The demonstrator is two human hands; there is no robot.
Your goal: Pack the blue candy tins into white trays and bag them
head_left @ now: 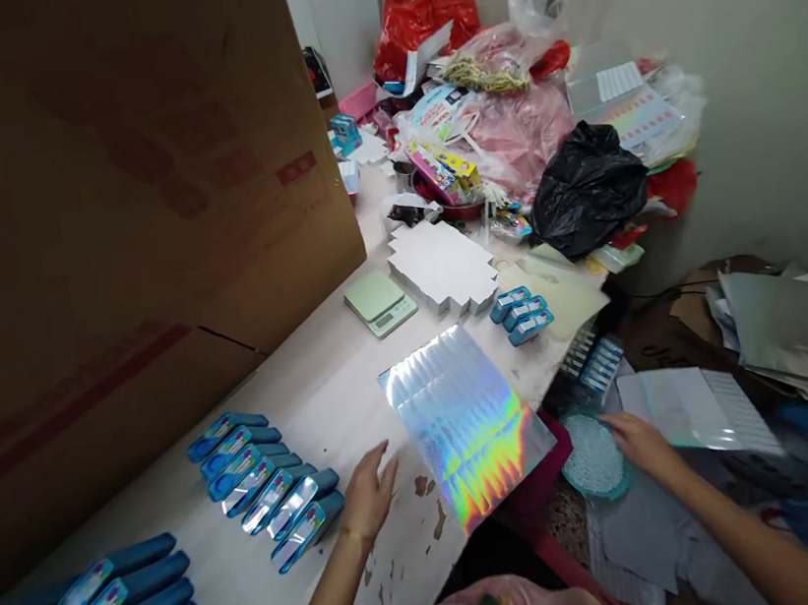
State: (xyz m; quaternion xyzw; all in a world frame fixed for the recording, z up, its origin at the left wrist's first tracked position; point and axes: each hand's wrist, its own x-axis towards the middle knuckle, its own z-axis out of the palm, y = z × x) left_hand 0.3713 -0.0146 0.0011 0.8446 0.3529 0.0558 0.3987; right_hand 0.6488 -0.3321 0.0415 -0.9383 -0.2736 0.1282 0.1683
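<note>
Holding our left hand (367, 496) open, thumb and fingers spread, we have it low at the near side of the white table (321, 378), just right of a row of blue packs (268, 484) with shiny fronts. Our right hand (638, 442) is at the right rim of a round pale-blue tub (592, 454) filled with small, pale, bead-like pieces; we cannot tell whether its fingers grip anything. The tub sits beyond the table's right edge, near a clear plastic sleeve (730, 403) with white sheets in it. Between our hands, a holographic sheet (464, 419) lies on the table.

Farther along we see a pale-green digital scale (380, 303) and a stack of white cut-out cards (443, 263). At the far end, a dark red basin (464, 211) carries pink and yellow boxes (448, 173), and a clear bag (522, 34) contains yellowish strings. A black plastic bag (587, 189) lies to their right, its contents hidden from us. On the left stands a large brown cardboard box (135, 179).
</note>
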